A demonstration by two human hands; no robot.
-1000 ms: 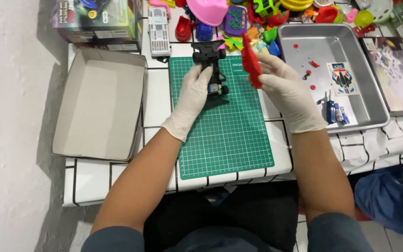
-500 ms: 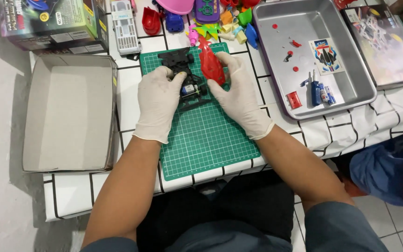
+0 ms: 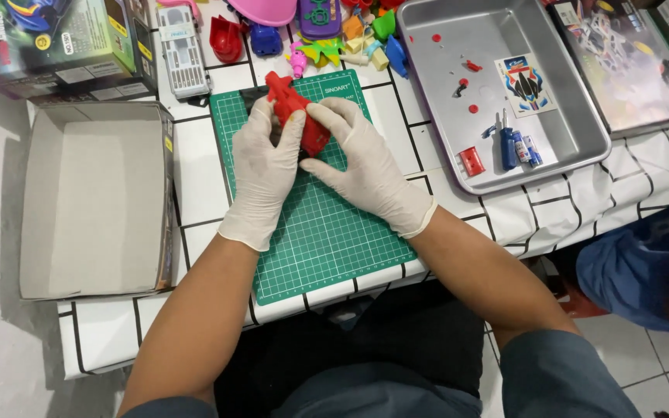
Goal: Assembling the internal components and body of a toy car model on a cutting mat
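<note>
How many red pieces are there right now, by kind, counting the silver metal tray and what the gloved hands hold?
Small round red plastic pieces in the silver metal tray: 3
Small irregular red piece in the tray: 1
Red rectangular block in the tray: 1
Large red plastic toy part, gripped by left hand and right hand: 1
Total: 6

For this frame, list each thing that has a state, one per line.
Red toy part: held by both hands over the green mat.
Left hand: gloved, gripping the part.
Right hand: gloved, gripping the part.
Cardboard box: open.
Metal tray: holds small loose parts.
</note>
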